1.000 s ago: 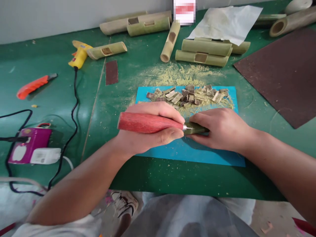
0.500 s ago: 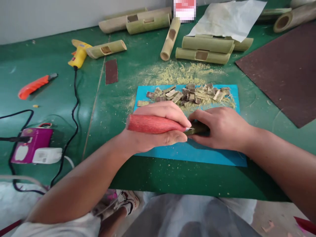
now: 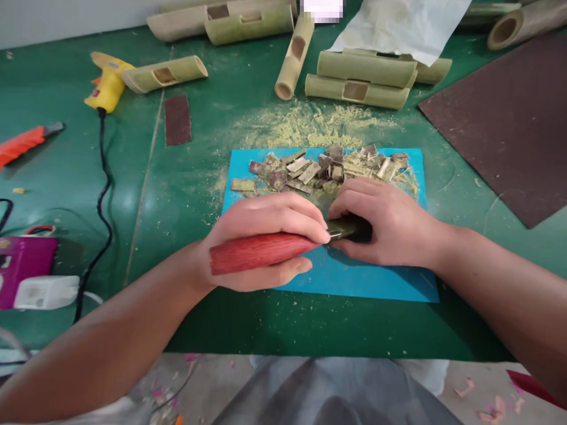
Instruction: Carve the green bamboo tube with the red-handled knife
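Note:
My left hand (image 3: 266,212) is closed around the red wooden handle of a carving knife (image 3: 259,252), its thumb low along the handle's near side. A short bit of the knife's bright blade meets a dark green bamboo piece (image 3: 352,228). Fingers and thumb of my right hand (image 3: 390,221) grip that piece from the right and hide much of it. Both hands are above a blue mat (image 3: 376,284). Just beyond them, bamboo chips (image 3: 310,171) and shavings lie heaped on the mat.
Cut bamboo tubes (image 3: 367,69) and a white sheet (image 3: 398,26) lie at the back. To the left are a yellow heat tool (image 3: 108,82) with a black cord, an orange utility knife (image 3: 24,144) and a purple power box (image 3: 26,271). A brown board (image 3: 505,130) lies right.
The knife handle has tilted, its butt end lower and further left. My left thumb has drawn back from the bamboo piece, showing more of it. The camera view has shifted right.

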Demonstrator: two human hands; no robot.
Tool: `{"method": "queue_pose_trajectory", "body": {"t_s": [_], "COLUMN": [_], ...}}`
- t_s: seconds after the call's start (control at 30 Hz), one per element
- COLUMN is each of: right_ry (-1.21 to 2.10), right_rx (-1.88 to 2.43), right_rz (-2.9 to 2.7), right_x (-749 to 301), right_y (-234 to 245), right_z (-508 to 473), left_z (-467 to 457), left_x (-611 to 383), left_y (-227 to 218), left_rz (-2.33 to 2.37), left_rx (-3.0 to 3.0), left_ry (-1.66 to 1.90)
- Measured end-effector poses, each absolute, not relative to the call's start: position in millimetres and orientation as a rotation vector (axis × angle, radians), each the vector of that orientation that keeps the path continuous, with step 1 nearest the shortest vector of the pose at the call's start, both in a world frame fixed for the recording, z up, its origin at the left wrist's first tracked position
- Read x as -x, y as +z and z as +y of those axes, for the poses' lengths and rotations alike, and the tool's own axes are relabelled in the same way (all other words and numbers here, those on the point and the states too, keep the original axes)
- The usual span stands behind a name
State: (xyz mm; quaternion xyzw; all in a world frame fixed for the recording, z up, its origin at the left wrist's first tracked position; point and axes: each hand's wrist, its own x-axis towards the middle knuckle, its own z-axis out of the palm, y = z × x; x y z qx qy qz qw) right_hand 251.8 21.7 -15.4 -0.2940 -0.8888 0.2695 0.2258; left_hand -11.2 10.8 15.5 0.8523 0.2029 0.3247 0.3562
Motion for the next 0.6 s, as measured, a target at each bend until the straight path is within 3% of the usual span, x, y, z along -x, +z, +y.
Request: {"method": "queue_pose_trajectory", "body": {"t_s": [0.6], "right_ry": [0.752], "right_rx": [0.787], "right_rz": [-2.454], "right_x": [-246.8], "right_y": [-12.6], "right_z": [23.7], "left_z": [9.6], "left_x": [13.3], "left_y": [7.9], "left_rz": [0.601], "left_rx": [-2.151], "left_ry": [0.938]}}
